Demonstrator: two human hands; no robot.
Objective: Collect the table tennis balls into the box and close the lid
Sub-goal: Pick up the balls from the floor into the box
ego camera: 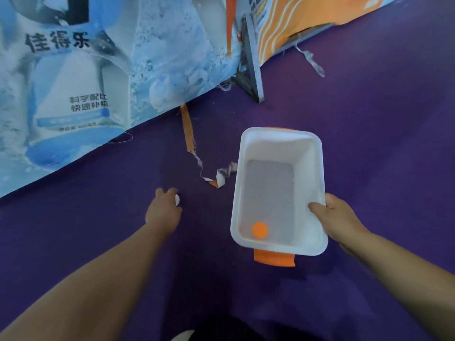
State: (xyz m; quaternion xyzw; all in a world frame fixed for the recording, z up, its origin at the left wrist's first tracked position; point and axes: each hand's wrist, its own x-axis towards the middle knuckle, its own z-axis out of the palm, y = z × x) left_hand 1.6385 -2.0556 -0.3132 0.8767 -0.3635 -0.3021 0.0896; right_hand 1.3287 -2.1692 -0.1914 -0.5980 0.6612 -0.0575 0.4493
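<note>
A white plastic box (317,168) with orange latches hangs open over the purple floor, no lid in view. One orange table tennis ball (260,230) lies in its near left corner. My right hand (337,217) grips the box's right rim, thumb inside the wall. My left hand (163,212) reaches down to the floor on the left, fingers curled round a white table tennis ball (177,199), which shows only at its right edge.
A blue printed barrier banner (73,82) runs along the left and back, an orange one (295,28) at the back right, with a grey metal stand (251,67) between them. A torn orange tape strip (188,129) and frayed threads lie on the purple floor (381,131).
</note>
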